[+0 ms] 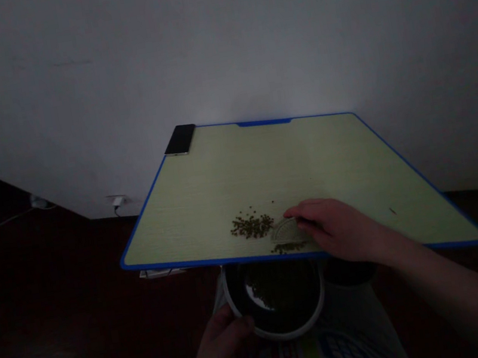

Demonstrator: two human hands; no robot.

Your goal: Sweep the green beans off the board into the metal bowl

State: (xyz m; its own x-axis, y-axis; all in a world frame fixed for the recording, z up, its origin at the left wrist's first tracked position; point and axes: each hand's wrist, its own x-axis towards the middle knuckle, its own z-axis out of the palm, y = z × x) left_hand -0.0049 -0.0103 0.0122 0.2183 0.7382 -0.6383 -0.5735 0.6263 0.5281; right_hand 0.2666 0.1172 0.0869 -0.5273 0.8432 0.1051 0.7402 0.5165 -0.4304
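Green grains point(250, 225) beside the right hand point(337, 227)

Right hand is pinching a clear protractor point(286, 231), likely by one end to leave the rest free; grains are lying left of it. Left hand point(230, 335) is pinching the bowl point(286, 335) by its rim, presumably steadying it below the right hand. Bowl is holding a dim greenish mass, probably grains.

Looks forward and down, head-worn, close over a pale yellow-green, blue-edged rectangular bench point(264, 163) toward a plain grey wall point(217, 43), taking in bare left hand point(228, 333) and bare right hand point(335, 227) low in view.
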